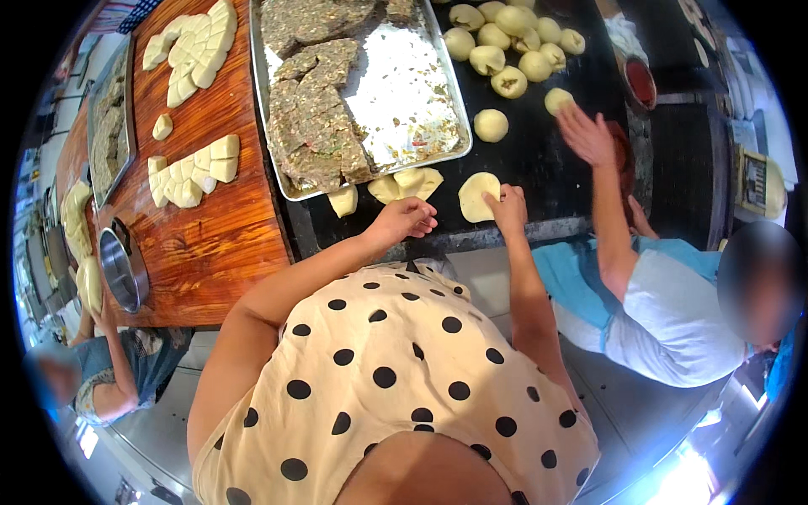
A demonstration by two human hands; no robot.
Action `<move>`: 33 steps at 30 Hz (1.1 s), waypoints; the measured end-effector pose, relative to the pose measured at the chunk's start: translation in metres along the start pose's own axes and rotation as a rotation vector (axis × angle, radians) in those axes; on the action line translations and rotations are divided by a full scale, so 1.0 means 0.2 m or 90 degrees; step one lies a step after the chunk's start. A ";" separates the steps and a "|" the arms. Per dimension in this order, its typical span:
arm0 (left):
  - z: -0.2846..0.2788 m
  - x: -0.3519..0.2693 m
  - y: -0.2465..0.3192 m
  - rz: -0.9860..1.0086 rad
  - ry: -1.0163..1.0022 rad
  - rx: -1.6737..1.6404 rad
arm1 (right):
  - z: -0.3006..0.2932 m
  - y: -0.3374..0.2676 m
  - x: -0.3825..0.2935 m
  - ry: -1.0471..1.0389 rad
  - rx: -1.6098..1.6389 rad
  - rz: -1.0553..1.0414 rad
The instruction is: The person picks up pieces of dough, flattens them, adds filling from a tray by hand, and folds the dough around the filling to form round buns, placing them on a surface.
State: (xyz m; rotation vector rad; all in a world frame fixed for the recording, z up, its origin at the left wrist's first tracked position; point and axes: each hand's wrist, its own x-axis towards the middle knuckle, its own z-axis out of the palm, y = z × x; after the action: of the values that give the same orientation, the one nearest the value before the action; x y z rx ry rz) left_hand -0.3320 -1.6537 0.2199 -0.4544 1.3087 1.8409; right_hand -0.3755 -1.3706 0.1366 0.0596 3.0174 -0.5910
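Note:
My right hand (510, 208) pinches the right edge of a flattened dough round (478, 197), which lies on the black worktop close to its front edge. Loosely curled, my left hand (407, 219) shows nothing in its fingers. Just beyond it are several cut dough pieces (413, 182) along the front rim of a metal tray (469, 142). That tray holds a thick slab of brown, seed-flecked filling (315, 120); its right side is mostly bare with crumbs. A smooth dough ball (491, 125) sits past the round.
Several filled dough balls (517, 38) cluster at the back. On my right, a co-worker's hand (587, 134) touches another ball (558, 101), near a bowl of red liquid (641, 82). Cut dough (196, 170), a metal pot (123, 268) and a second filling tray (112, 120) occupy the wooden table (208, 252). Another person handles dough far left.

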 end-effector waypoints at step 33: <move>-0.59 -0.66 -0.11 0.177 0.166 -0.501 | 0.18 -1.30 0.37 -0.713 0.476 0.355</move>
State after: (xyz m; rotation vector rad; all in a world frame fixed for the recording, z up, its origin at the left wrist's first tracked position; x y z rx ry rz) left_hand -0.2539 -1.8118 0.2500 -0.9853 0.7754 2.5802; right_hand -0.4599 -1.6225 0.1956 0.4173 1.5121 -1.1272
